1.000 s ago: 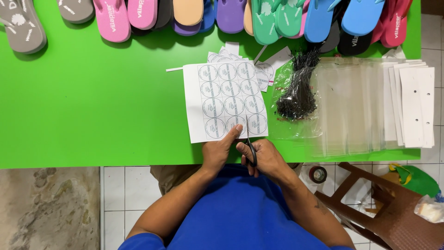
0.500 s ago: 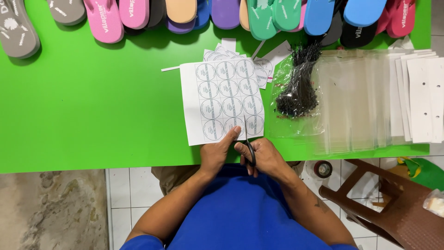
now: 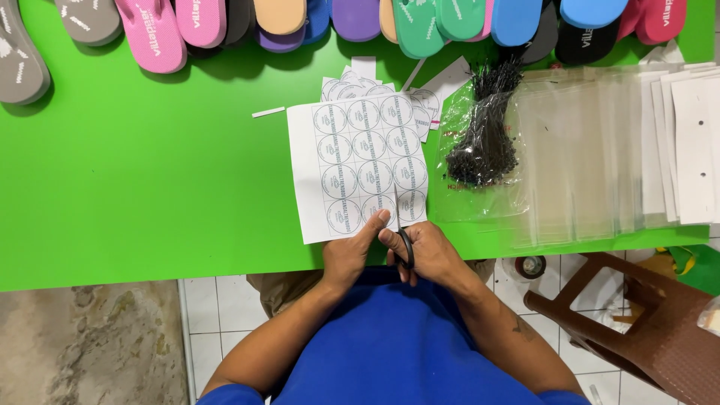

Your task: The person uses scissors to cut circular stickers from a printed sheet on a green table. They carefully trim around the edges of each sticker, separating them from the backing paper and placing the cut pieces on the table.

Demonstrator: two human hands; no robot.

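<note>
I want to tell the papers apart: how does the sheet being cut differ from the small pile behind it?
The sheet is whole and lies flat, held by the left hand while scissors in the right hand cut into it. The pile is loose cut pieces, overlapping, and nobody touches it. Both are white paper printed with circles.

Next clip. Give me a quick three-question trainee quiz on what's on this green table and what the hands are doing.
1. True or false: the right hand holds scissors cutting into the sheet of round labels.
2. What does the left hand touch? A) a sandal B) the sheet's near edge C) the brown chair
3. Fill in: the bundle of black ties lies to the ___ of the sheet.

Key: 1 true; 2 B; 3 right
</note>
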